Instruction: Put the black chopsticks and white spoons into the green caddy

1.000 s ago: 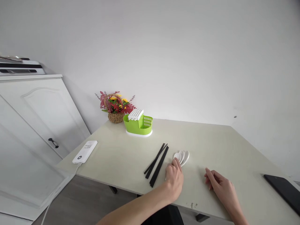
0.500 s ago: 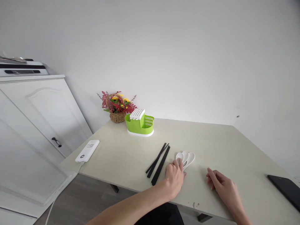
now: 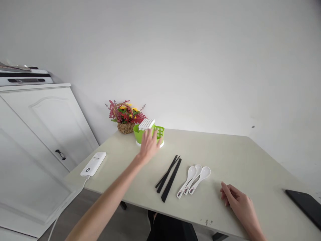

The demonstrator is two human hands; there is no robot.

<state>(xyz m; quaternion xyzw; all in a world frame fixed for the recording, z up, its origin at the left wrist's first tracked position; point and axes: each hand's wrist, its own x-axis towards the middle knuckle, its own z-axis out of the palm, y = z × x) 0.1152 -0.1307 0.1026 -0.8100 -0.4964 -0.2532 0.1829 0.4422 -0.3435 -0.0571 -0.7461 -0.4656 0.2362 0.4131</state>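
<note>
My left hand reaches far across the table, fingers stretched out, right in front of the green cutlery holder with its white slotted lid; I cannot tell whether it touches it. It holds nothing. A bundle of black chopsticks lies mid-table. Beside them lie three white spoons, bowls pointing away from me. My right hand rests on the table to the right of the spoons, fingers loosely curled, empty.
A basket of red and yellow flowers stands behind the holder by the wall. A white power bank with a cable lies at the table's left edge. A black phone lies far right. A white cabinet stands left.
My left hand left the spoons and stretched forward to the green holder. The three spoons now lie uncovered. My right hand stayed put.
</note>
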